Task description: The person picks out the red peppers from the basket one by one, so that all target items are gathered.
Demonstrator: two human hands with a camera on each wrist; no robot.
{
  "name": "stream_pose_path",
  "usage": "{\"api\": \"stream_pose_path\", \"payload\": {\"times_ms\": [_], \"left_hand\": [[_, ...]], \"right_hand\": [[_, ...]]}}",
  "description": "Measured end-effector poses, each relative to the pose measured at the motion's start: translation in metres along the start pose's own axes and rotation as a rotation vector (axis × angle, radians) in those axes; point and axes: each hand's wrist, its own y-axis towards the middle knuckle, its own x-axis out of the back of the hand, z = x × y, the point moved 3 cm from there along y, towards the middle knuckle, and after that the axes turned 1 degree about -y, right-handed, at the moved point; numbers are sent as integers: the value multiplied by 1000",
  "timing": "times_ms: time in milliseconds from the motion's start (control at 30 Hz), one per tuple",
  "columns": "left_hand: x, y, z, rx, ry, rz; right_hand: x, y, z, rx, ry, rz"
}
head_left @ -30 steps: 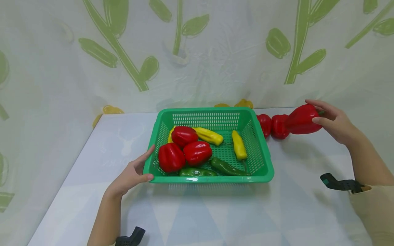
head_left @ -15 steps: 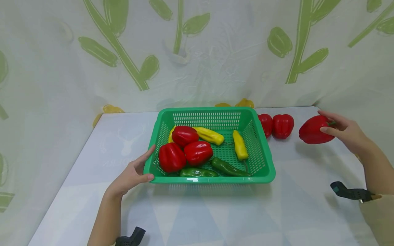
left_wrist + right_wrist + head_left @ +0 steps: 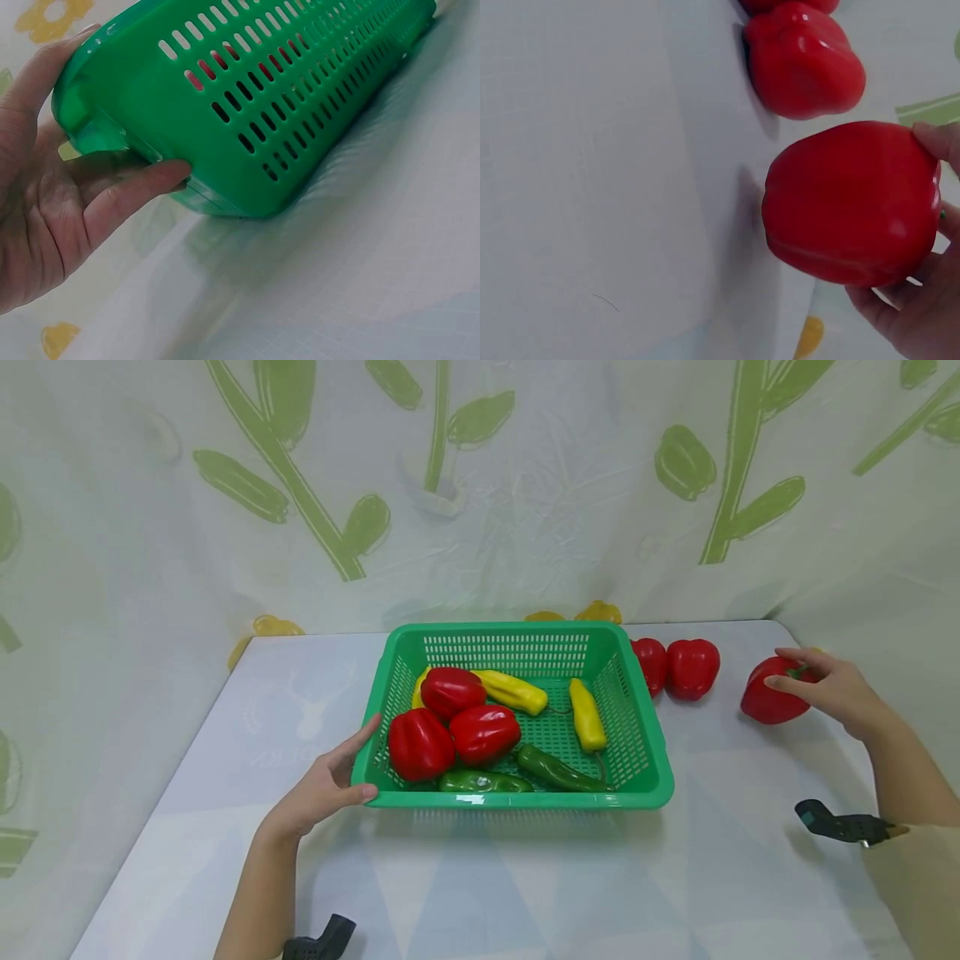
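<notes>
Grips the near left corner of the green basket [image 3: 517, 799] with the fingers of the left hand [image 3: 322, 785], apparently to steady its smooth, slotted plastic around slender green peppers [image 3: 561, 769], blocky red peppers [image 3: 484, 734] and waxy yellow peppers [image 3: 587, 717]. Beyond, at right, holds a glossy red bell pepper [image 3: 772, 697] near its stem end with the fingers of the right hand [image 3: 838, 690], probably for control, near two lobed matches [image 3: 692, 669] on the pale bench [image 3: 480, 885], before a leaf-printed sheet [image 3: 555, 518]
</notes>
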Motion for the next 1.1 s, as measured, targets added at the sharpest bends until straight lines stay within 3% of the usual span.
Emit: {"api": "stream_pose_path", "payload": {"times_ms": [200,433,567,700,900,1100], "left_hand": [[0,0,1,-8,4,6],[0,-2,3,-5,-1,5],[1,-3,2,5,0,-3],[1,-3,3,2,3,-8],[2,-2,2,-14,2,-1],[3,-1,1,-17,5,-9]], "right_hand": [[-5,3,-4,-66,-5,-23],[-18,7,-5,-167,169,-295],[-23,11,-7,-183,193,-390],[-25,12,-6,-172,156,-356],[-24,15,-4,-70,44,-240],[-21,20,-5,18,42,-175]]}}
